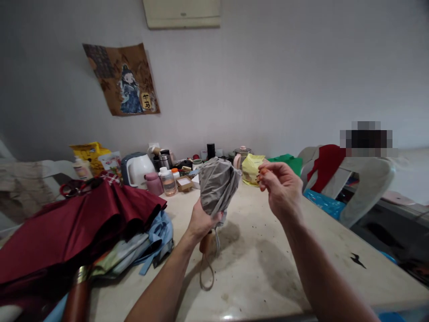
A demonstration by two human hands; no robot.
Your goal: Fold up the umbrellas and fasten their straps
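Wrapped around a folded grey umbrella [217, 183] is my left hand [203, 223], holding it above the table. The canopy is bunched and loosely twisted, and points up. Below the hand hang the brown wooden handle [205, 243] and its wrist loop [207, 286]. My right hand [279, 185] is raised to the right, apart from the umbrella. Its fingers are pinched together near small dark orange bits at the fingertips, which I cannot make out. On the left lies a large dark red umbrella [100, 210] with a brown handle [77, 295], over a light blue umbrella [161, 232].
Along the wall stand a white kettle [140, 170], a pink bottle [154, 183], a clear bottle [168, 182], a small cardboard box [185, 184] and a yellow bag [251, 167]. White chairs [365, 192] flank the table [248, 264]. Dark crumbs dot its top.
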